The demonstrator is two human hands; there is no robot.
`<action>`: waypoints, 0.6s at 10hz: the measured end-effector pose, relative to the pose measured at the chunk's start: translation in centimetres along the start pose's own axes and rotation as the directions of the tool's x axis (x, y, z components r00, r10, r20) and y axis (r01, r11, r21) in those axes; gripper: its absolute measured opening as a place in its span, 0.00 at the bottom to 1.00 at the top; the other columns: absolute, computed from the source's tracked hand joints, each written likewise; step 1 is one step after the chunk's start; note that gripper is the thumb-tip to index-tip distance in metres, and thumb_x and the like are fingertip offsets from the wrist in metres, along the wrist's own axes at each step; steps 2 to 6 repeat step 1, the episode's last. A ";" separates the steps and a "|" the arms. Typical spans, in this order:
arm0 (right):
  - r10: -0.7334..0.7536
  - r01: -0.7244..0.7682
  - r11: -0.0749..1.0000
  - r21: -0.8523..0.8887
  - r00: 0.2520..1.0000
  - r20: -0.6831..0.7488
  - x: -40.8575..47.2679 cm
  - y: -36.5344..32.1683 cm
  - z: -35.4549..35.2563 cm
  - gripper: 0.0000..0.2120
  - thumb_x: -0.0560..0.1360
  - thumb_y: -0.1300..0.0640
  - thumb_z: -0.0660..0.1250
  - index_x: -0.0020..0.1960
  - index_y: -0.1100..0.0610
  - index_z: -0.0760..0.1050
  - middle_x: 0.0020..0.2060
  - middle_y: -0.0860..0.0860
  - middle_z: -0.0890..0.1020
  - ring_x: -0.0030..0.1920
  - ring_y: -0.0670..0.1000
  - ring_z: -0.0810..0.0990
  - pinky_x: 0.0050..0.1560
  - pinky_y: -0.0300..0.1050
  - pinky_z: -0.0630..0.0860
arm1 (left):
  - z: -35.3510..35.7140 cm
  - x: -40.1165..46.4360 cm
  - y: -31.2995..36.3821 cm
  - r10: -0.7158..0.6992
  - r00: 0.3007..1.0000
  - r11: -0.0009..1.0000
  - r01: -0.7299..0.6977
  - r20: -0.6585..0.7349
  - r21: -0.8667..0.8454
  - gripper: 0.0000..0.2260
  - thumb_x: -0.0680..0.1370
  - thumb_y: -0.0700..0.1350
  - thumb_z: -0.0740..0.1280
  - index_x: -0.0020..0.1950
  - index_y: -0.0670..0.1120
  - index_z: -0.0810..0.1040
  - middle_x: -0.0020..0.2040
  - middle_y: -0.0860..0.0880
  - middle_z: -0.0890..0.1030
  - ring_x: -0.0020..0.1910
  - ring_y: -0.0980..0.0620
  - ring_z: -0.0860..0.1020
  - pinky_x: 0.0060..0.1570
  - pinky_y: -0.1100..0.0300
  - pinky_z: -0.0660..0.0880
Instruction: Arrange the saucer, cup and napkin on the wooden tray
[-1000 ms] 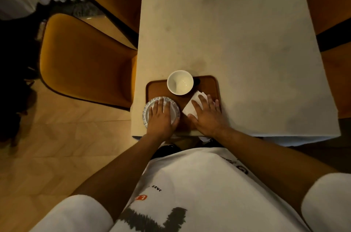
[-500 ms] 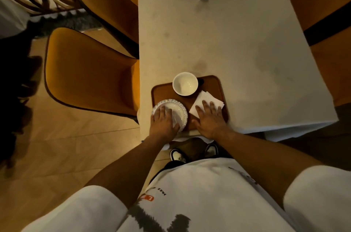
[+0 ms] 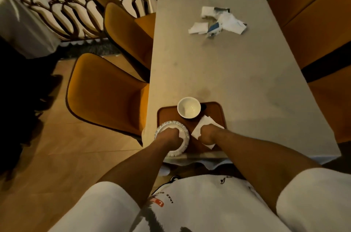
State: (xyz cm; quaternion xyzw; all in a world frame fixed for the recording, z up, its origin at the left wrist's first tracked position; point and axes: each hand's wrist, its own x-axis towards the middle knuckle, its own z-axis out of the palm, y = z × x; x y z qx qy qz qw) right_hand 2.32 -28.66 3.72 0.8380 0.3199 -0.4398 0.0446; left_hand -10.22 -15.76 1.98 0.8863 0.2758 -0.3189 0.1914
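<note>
Tray [image 3: 212,110] at lower centre of frame carries cup [image 3: 189,107]. Left hand [image 3: 169,135] presses flat on saucer [image 3: 183,146]; right hand [image 3: 208,134] flat on napkin [image 3: 204,122]. Placement appears in hand; next, cup probably goes onto saucer.

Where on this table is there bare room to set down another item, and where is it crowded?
Free: the wide table surface between the cup and the loose papers, and the stretch right of the wooden tray. Crowded: the tray, filled by cup, saucer, napkin, left hand and right hand.
</note>
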 end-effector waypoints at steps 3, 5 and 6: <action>-0.020 0.014 0.996 0.086 0.998 0.064 -0.3 -0.8 -2.8 0.18 0.76 0.55 0.68 0.63 0.62 0.77 0.61 0.60 0.81 0.61 0.62 0.80 0.56 0.53 0.76 | -2.9 -0.4 1.0 -0.030 0.987 0.998 0.038 0.156 -0.052 0.21 0.81 0.50 0.62 0.72 0.41 0.70 0.70 0.41 0.75 0.68 0.42 0.74 0.65 0.51 0.71; -0.020 0.014 0.996 0.086 0.998 0.064 -0.3 -0.8 -2.8 0.18 0.76 0.55 0.68 0.63 0.62 0.77 0.61 0.60 0.81 0.61 0.62 0.80 0.56 0.53 0.76 | -2.9 -0.4 1.0 -0.030 0.987 0.998 0.038 0.156 -0.052 0.21 0.81 0.50 0.62 0.72 0.41 0.70 0.70 0.41 0.75 0.68 0.42 0.74 0.65 0.51 0.71; -0.020 0.014 0.996 0.086 0.998 0.064 -0.3 -0.8 -2.8 0.18 0.76 0.55 0.68 0.63 0.62 0.77 0.61 0.60 0.81 0.61 0.62 0.80 0.56 0.53 0.76 | -2.9 -0.4 1.0 -0.030 0.987 0.998 0.038 0.156 -0.052 0.21 0.81 0.50 0.62 0.72 0.41 0.70 0.70 0.41 0.75 0.68 0.42 0.74 0.65 0.51 0.71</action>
